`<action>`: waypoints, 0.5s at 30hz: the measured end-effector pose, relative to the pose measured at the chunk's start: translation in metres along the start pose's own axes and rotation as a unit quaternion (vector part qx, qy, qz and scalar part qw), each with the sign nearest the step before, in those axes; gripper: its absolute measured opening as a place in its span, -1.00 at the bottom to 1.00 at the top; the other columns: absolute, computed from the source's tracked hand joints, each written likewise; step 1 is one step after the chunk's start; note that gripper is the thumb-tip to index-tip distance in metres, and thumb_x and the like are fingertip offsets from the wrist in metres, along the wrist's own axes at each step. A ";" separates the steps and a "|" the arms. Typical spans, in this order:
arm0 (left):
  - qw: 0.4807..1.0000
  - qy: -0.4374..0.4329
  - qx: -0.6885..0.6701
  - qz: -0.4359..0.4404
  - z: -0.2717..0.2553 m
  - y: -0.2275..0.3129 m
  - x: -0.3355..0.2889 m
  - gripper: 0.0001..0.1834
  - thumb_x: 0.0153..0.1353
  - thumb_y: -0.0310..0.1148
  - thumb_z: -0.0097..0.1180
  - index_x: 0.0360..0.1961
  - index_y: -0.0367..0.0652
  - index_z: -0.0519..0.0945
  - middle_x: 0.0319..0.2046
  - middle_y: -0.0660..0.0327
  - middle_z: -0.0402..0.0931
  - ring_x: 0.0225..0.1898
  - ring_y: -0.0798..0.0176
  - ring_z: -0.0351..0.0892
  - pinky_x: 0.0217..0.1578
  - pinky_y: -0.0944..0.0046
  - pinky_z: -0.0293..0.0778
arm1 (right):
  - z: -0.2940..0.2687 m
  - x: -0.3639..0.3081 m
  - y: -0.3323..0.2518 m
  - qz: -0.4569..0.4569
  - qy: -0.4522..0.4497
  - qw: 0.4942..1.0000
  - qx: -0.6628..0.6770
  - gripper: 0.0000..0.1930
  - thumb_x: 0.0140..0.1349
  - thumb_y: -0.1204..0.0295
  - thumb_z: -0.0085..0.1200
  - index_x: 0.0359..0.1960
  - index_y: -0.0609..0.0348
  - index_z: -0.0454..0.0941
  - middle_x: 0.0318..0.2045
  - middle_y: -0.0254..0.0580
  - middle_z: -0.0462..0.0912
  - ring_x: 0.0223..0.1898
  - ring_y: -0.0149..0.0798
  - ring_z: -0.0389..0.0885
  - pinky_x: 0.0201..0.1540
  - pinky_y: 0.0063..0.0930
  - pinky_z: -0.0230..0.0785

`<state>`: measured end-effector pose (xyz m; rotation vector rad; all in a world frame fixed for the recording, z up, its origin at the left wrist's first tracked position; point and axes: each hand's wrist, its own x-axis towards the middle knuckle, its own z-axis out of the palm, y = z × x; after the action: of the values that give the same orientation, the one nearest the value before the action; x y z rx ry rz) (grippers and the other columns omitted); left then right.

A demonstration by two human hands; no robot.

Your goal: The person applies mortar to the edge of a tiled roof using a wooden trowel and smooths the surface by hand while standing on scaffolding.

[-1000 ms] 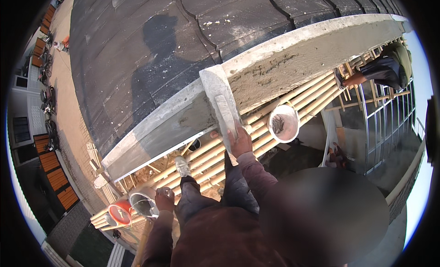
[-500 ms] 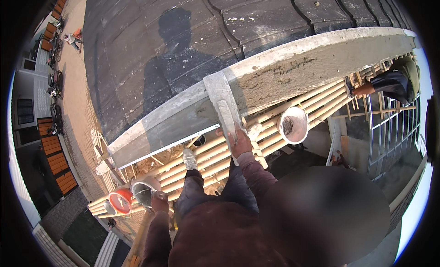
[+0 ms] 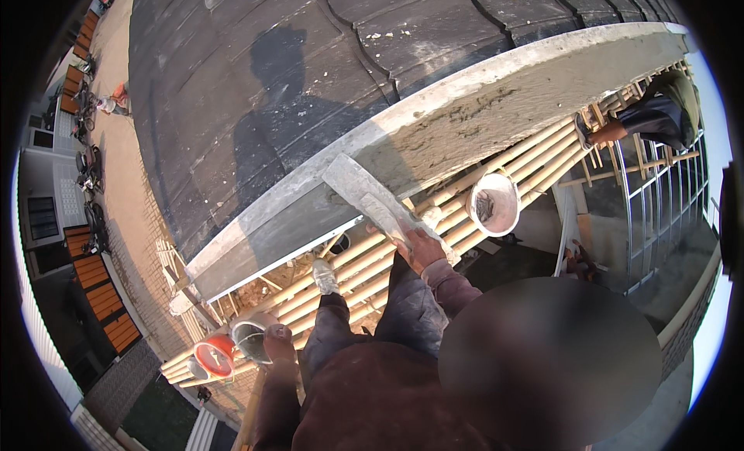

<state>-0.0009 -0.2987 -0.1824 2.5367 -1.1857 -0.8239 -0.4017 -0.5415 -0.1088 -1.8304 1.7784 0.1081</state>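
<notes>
My right hand (image 3: 424,249) is closed around the near end of a long grey plastering float (image 3: 363,191). The float's far end lies against the edge of a cement-rendered parapet (image 3: 465,114), slanting from upper left to lower right. Rougher, damp-looking render shows to the right of the float, smoother grey to its left. My left hand (image 3: 278,343) hangs low at the left with its fingers curled in; whatever is in it, if anything, is hidden. It is beside a dark-lined bucket (image 3: 250,339), and an orange bucket (image 3: 215,356) stands just left of that.
I stand on bamboo-pole scaffolding (image 3: 361,275). A white bucket (image 3: 505,195) with grey contents sits on the poles at right. Dark roof tiles (image 3: 201,102) stretch beyond the parapet. Another person's leg (image 3: 620,132) is on the scaffold at far right. A paved lane lies far below, left.
The float has turned from nearly upright to a slant, its far end shifting left and its held end right with my right hand. My left hand stays low by the bucket.
</notes>
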 end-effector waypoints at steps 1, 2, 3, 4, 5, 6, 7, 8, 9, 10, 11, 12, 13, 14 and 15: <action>1.000 -0.001 0.003 0.012 0.003 -0.002 0.002 -0.76 0.16 -0.27 0.22 -0.30 -0.25 0.68 -0.32 -0.08 0.65 -0.24 -0.21 0.67 -0.16 -0.08 0.54 | -0.024 -0.002 0.008 0.037 0.006 0.999 -0.004 -0.36 0.39 0.04 0.07 0.47 -0.21 0.27 0.07 0.20 0.61 0.06 0.23 0.63 0.08 -0.01 0.53; 1.000 -0.004 -0.006 0.010 0.000 0.004 0.002 -0.76 0.16 -0.26 0.22 -0.30 -0.25 0.68 -0.33 -0.09 0.65 -0.24 -0.21 0.66 -0.16 -0.09 0.54 | -0.033 -0.003 0.036 0.023 0.074 0.997 -0.010 -0.37 0.38 0.07 0.09 0.47 -0.19 0.29 0.06 0.20 0.62 0.04 0.23 0.64 0.09 -0.02 0.53; 1.000 -0.006 -0.015 0.006 -0.005 0.017 0.004 -0.75 0.16 -0.26 0.22 -0.30 -0.25 0.68 -0.33 -0.09 0.65 -0.24 -0.22 0.66 -0.15 -0.10 0.54 | -0.041 -0.003 0.062 0.008 0.141 0.990 -0.018 -0.37 0.38 0.10 0.11 0.46 -0.17 0.30 0.05 0.21 0.63 0.03 0.23 0.65 0.09 -0.02 0.53; 1.000 -0.007 -0.025 0.000 -0.008 0.026 0.003 -0.75 0.16 -0.26 0.22 -0.29 -0.25 0.68 -0.34 -0.10 0.65 -0.24 -0.22 0.66 -0.15 -0.10 0.54 | -0.058 -0.003 0.074 0.015 0.186 0.982 -0.015 -0.37 0.37 0.12 0.12 0.46 -0.15 0.31 0.05 0.23 0.63 0.04 0.23 0.65 0.10 -0.01 0.52; 1.000 -0.006 -0.014 0.002 -0.008 0.025 0.002 -0.74 0.17 -0.25 0.22 -0.29 -0.26 0.67 -0.34 -0.10 0.65 -0.24 -0.22 0.66 -0.15 -0.10 0.54 | -0.077 -0.003 0.082 0.021 0.230 0.973 -0.013 -0.37 0.37 0.14 0.14 0.45 -0.12 0.31 0.05 0.24 0.63 0.04 0.24 0.64 0.11 -0.01 0.51; 1.000 -0.002 -0.004 0.006 -0.004 0.018 0.001 -0.74 0.18 -0.25 0.22 -0.28 -0.26 0.67 -0.33 -0.10 0.65 -0.24 -0.22 0.66 -0.16 -0.10 0.54 | -0.091 -0.001 0.094 0.037 0.261 0.964 -0.013 -0.37 0.37 0.15 0.15 0.45 -0.09 0.31 0.03 0.24 0.64 0.03 0.25 0.65 0.11 0.00 0.51; 1.000 0.001 0.006 0.010 0.001 0.013 0.000 -0.73 0.18 -0.24 0.23 -0.27 -0.26 0.67 -0.33 -0.10 0.65 -0.24 -0.22 0.66 -0.16 -0.10 0.54 | -0.101 0.000 0.103 0.054 0.293 0.955 -0.013 -0.37 0.36 0.17 0.16 0.45 -0.06 0.32 0.01 0.24 0.65 0.02 0.25 0.65 0.11 0.01 0.51; 1.000 0.002 0.016 -0.011 0.009 0.005 -0.002 -0.73 0.18 -0.24 0.24 -0.27 -0.26 0.67 -0.33 -0.10 0.65 -0.24 -0.21 0.67 -0.16 -0.09 0.54 | -0.110 0.001 0.104 0.039 0.315 0.948 -0.009 -0.38 0.36 0.16 0.15 0.43 -0.02 0.34 -0.01 0.26 0.65 0.00 0.26 0.66 0.07 0.03 0.53; 0.999 0.002 0.030 -0.029 0.014 -0.002 -0.004 -0.72 0.19 -0.23 0.25 -0.26 -0.26 0.67 -0.33 -0.09 0.66 -0.24 -0.21 0.67 -0.17 -0.09 0.55 | -0.112 0.001 0.097 0.013 0.300 0.954 -0.007 -0.37 0.36 0.17 0.16 0.44 -0.02 0.33 -0.01 0.26 0.65 -0.01 0.26 0.67 0.05 0.03 0.54; 0.998 0.003 0.044 -0.048 0.019 -0.008 -0.006 -0.72 0.19 -0.22 0.26 -0.25 -0.26 0.67 -0.33 -0.09 0.66 -0.24 -0.20 0.68 -0.17 -0.08 0.55 | -0.109 0.001 0.086 -0.013 0.284 0.959 -0.005 -0.37 0.36 0.17 0.16 0.44 -0.03 0.33 -0.01 0.26 0.65 -0.03 0.26 0.67 0.04 0.02 0.55; 0.999 -0.011 0.025 -0.047 0.020 -0.003 -0.006 -0.71 0.19 -0.22 0.27 -0.24 -0.25 0.67 -0.33 -0.08 0.67 -0.24 -0.18 0.69 -0.17 -0.08 0.56 | -0.104 0.001 0.075 -0.035 0.272 0.962 -0.007 -0.37 0.35 0.18 0.16 0.44 -0.03 0.32 0.00 0.26 0.65 -0.04 0.25 0.68 0.02 0.02 0.56; 0.999 -0.024 0.009 -0.047 0.015 0.005 -0.009 -0.71 0.19 -0.21 0.28 -0.24 -0.25 0.68 -0.32 -0.07 0.68 -0.24 -0.16 0.70 -0.17 -0.07 0.56 | -0.085 -0.002 0.064 -0.050 0.231 0.972 -0.012 -0.34 0.34 0.15 0.17 0.45 -0.07 0.30 -0.01 0.25 0.65 -0.05 0.24 0.69 -0.01 0.01 0.58; 0.998 -0.037 -0.004 -0.049 0.009 0.010 -0.011 -0.70 0.19 -0.20 0.29 -0.23 -0.24 0.68 -0.32 -0.06 0.69 -0.23 -0.14 0.71 -0.17 -0.06 0.57 | -0.062 -0.003 0.052 -0.065 0.199 0.978 -0.025 -0.32 0.33 0.11 0.16 0.47 -0.14 0.28 -0.03 0.19 0.66 -0.07 0.23 0.69 -0.02 -0.02 0.59; 0.992 -0.065 0.051 -0.090 0.010 0.007 -0.011 -0.69 0.18 -0.20 0.30 -0.20 -0.22 0.69 -0.29 -0.03 0.71 -0.22 -0.09 0.72 -0.14 -0.05 0.58 | -0.053 -0.005 0.021 -0.064 0.115 0.991 0.010 -0.31 0.34 0.07 0.13 0.49 -0.19 0.25 -0.06 0.16 0.67 -0.07 0.23 0.69 -0.02 -0.05 0.60; 0.992 -0.073 0.035 -0.098 0.008 0.009 -0.009 -0.69 0.17 -0.20 0.30 -0.19 -0.21 0.70 -0.28 -0.03 0.71 -0.21 -0.09 0.73 -0.14 -0.05 0.58 | -0.031 -0.006 0.008 -0.054 0.039 0.998 0.005 -0.30 0.36 0.03 0.08 0.51 -0.22 0.20 -0.03 0.15 0.64 -0.01 0.25 0.66 0.01 -0.02 0.58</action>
<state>-0.0157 -0.2970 -0.1814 2.7231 -1.0339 -1.0468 -0.4198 -0.5497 -0.0832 -1.9430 1.7243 -0.0129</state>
